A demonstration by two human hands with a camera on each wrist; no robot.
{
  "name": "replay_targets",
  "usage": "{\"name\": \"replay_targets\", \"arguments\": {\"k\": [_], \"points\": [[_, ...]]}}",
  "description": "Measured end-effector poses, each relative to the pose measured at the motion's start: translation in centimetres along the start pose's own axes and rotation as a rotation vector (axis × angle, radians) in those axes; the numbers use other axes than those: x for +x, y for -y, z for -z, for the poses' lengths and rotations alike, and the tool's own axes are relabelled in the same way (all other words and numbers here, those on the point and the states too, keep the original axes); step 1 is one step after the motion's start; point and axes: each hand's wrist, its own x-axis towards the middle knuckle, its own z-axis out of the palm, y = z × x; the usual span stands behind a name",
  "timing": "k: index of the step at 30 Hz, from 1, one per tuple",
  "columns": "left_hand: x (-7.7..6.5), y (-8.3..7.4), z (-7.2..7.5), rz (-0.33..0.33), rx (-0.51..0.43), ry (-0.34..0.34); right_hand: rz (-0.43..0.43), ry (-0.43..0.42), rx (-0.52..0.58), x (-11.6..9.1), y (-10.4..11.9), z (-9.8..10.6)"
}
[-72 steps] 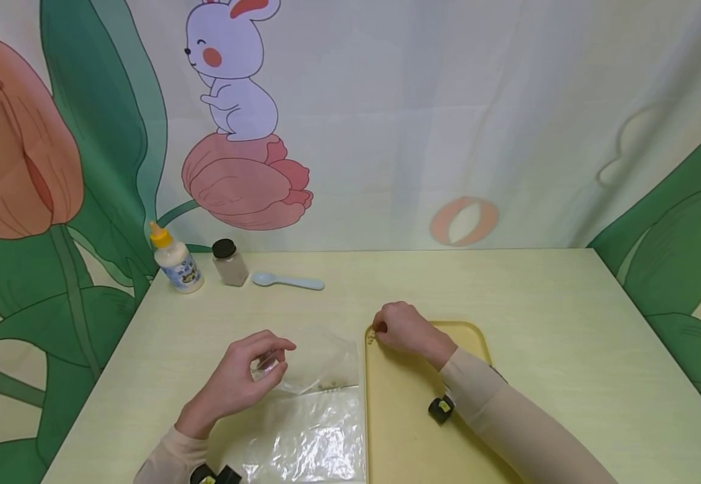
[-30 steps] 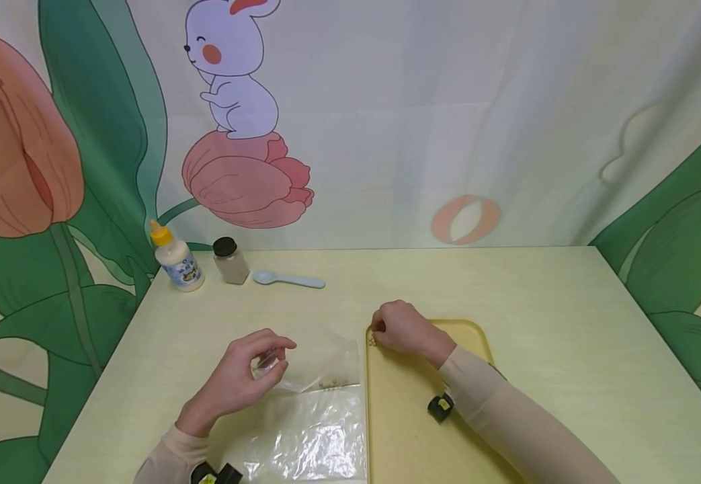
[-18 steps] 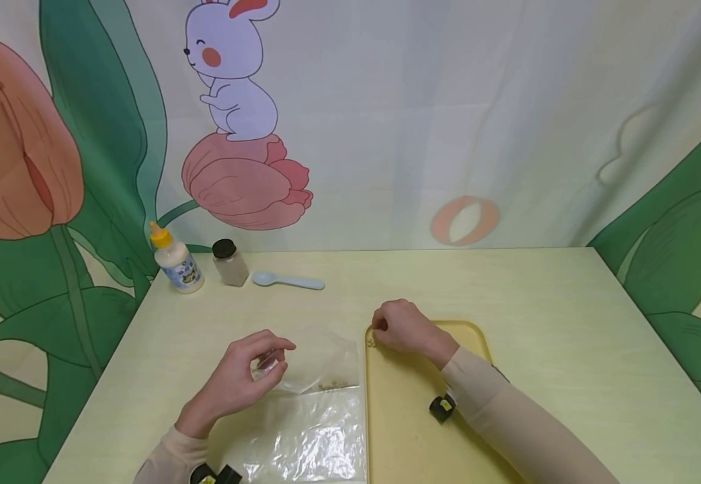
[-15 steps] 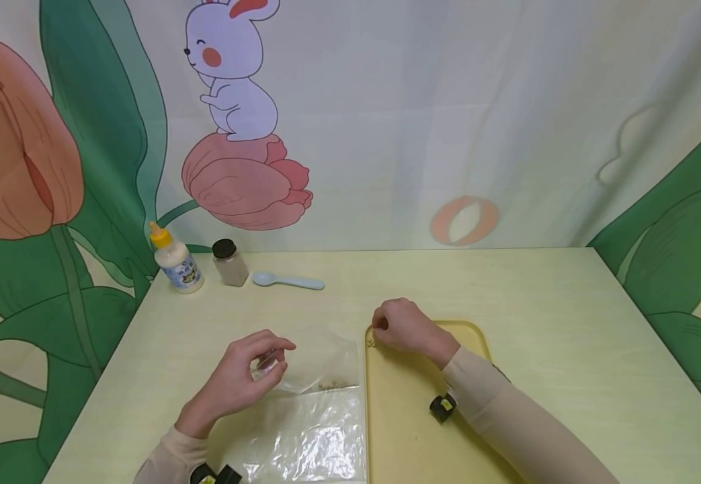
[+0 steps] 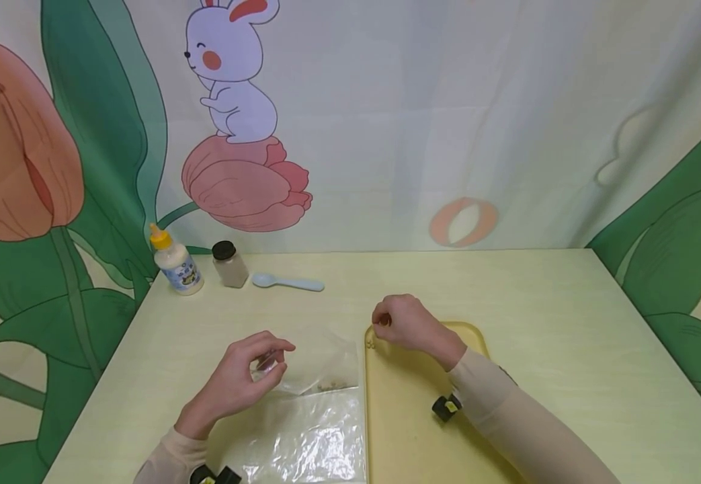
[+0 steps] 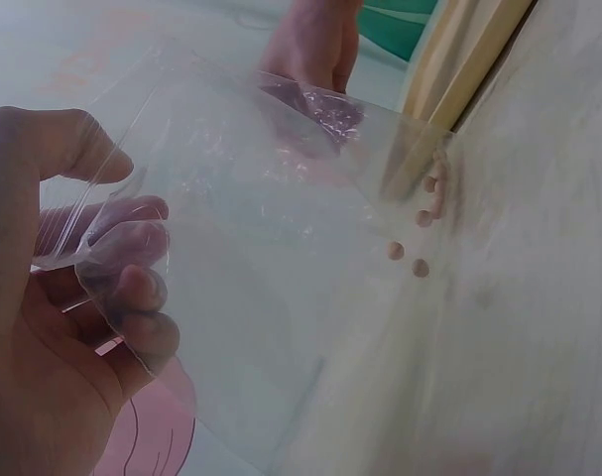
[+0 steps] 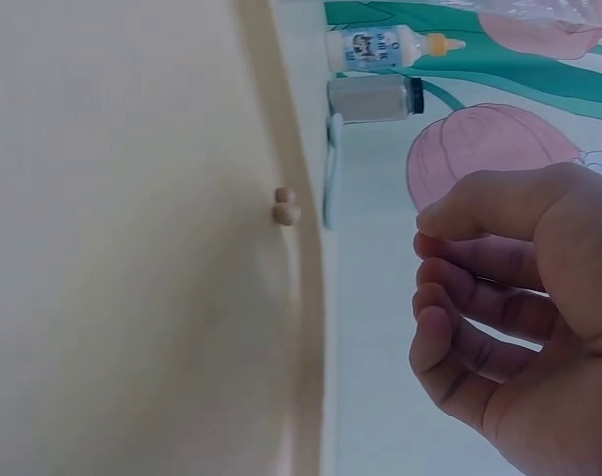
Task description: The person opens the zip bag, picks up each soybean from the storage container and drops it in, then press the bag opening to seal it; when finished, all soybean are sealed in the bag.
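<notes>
My left hand (image 5: 241,376) holds the upper edge of a clear plastic bag (image 6: 251,297), fingers curled and thumb apart. Several small tan balls (image 5: 333,386) lie low in the bag, and more plainly show as round tan balls (image 6: 421,218) in the left wrist view. Above the far left corner of the yellow tray (image 5: 423,417), my right hand (image 5: 407,324) has its fingers curled, thumb tip close to the index tip. Whether a ball is between those fingertips I cannot tell. Loose tan balls (image 7: 285,210) sit in that tray corner, below the fingers.
A glossy clear plastic sheet (image 5: 308,437) lies on the table left of the tray. Along the back left stand a white bottle with a yellow nozzle (image 5: 181,269) and a black-lidded jar (image 5: 231,269), with a light blue spoon (image 5: 290,282) beside them. A printed curtain hangs behind.
My right hand, low at the tray corner before, has risen slightly and shifted a little right, showing the loose balls there. The left hand keeps its place on the bag.
</notes>
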Motion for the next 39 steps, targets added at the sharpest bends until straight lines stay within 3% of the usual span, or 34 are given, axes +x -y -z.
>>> {"name": "replay_targets", "arguments": {"k": [16, 29, 39], "points": [[-0.1, 0.1, -0.3, -0.022, 0.002, -0.018, 0.05, -0.086, 0.023, -0.3, 1.9, 2.1], [-0.2, 0.5, -0.4, -0.018, 0.017, -0.02, 0.186, -0.198, 0.052, -0.4, 4.6, 3.8], [-0.1, 0.0, -0.1, -0.018, 0.009, -0.014, 0.239, -0.214, 0.137, -0.3, 6.5, 3.7]]}}
